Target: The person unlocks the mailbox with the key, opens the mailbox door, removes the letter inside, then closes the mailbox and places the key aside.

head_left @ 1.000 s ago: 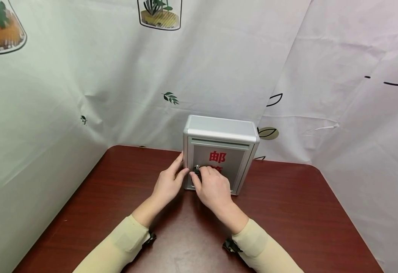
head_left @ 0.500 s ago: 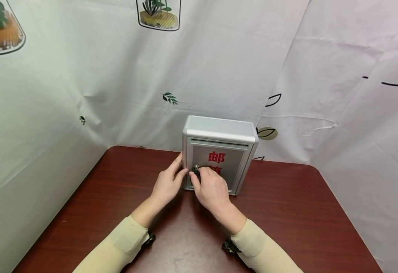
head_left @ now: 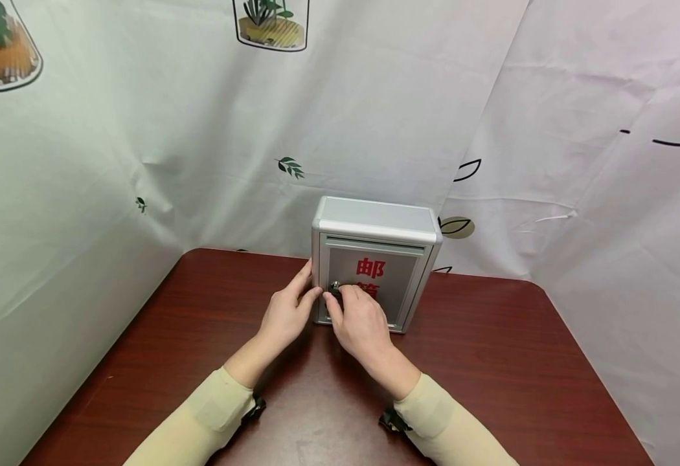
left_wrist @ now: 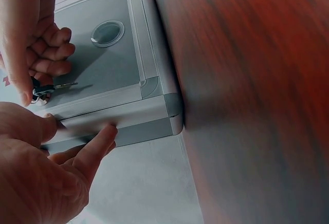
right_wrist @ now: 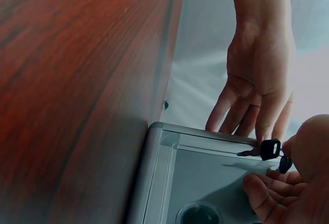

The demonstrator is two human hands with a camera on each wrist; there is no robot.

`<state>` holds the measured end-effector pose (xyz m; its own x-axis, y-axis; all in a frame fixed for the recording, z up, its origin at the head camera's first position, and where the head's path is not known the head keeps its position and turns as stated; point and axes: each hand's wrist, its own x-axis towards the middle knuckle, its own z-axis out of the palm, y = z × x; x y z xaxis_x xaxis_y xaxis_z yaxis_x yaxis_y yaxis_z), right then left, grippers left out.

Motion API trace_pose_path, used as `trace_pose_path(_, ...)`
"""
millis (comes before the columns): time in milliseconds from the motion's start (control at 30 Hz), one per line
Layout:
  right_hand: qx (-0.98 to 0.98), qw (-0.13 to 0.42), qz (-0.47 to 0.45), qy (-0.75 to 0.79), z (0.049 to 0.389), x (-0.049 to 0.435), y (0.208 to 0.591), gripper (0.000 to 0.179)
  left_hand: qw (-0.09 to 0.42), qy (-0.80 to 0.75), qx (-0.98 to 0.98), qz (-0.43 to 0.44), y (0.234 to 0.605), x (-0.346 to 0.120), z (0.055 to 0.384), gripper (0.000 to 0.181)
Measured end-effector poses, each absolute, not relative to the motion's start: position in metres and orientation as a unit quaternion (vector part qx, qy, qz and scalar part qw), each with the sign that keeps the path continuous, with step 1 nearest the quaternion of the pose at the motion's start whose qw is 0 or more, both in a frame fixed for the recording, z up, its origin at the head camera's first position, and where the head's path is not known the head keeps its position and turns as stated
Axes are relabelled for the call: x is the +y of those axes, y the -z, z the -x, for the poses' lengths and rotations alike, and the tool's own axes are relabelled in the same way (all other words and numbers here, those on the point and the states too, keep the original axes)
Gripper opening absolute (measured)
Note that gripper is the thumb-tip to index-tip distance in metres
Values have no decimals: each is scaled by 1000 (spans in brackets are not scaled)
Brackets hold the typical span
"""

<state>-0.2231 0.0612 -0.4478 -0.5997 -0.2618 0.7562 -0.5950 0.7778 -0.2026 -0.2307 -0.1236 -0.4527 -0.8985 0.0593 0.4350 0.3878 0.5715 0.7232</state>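
A silver metal mailbox (head_left: 401, 275) with red characters and a slot near its top stands upright on the table. My left hand (head_left: 283, 316) lies against its left side, fingers straight along the side and thumb at the front edge. By the lock (head_left: 335, 285) on the door's left, my right hand (head_left: 364, 318) pinches a black-headed key between thumb and fingers; that key is mostly hidden. A second key (right_wrist: 270, 150) with a black head hangs from the same ring, its blade sticking out in the right wrist view. The door is closed.
The dark red wooden table (head_left: 480, 362) extends in front of the mailbox and to both sides. White printed cloth (head_left: 229, 129) hangs close behind the table's back edge. A round window (left_wrist: 108, 33) sits low in the mailbox door.
Both hands and the mailbox stay almost in place. The head view has shifted very slightly since the first frame.
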Motion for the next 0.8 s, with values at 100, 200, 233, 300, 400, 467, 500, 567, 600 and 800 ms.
trace_pose_path(100, -867, 367, -245, -230, 223, 61, 448, 29, 184, 445, -867, 128, 452, -124, 231, 66)
trace_pose_path(200, -870, 357, -242, -238, 222, 61, 447, 30, 183, 445, -867, 128, 452, -124, 231, 66)
trace_pose_path(233, -871, 352, -240, -243, 222, 61, 447, 30, 183, 445, -867, 128, 452, -124, 231, 66)
trace_pose_path(300, -874, 342, -235, -253, 221, 61, 447, 30, 183, 446, -867, 128, 452, -124, 231, 66)
trace_pose_path(400, -878, 324, -227, -269, 221, 61, 446, 30, 182, 445, -868, 127, 453, -124, 231, 65)
trace_pose_path(467, -879, 316, -224, -277, 221, 61, 446, 30, 182, 444, -868, 126, 453, -124, 231, 65)
trace_pose_path(500, -879, 314, -224, -279, 221, 61, 446, 30, 183, 444, -868, 125, 453, -124, 231, 65)
trace_pose_path(567, -878, 311, -225, -285, 222, 61, 446, 30, 185, 443, -869, 123, 452, -124, 231, 65)
trace_pose_path(600, -877, 311, -226, -287, 222, 62, 446, 29, 186, 442, -869, 123, 452, -124, 231, 65)
trace_pose_path(800, -872, 311, -225, -305, 222, 62, 445, 27, 189, 441, -869, 122, 452, -123, 231, 65)
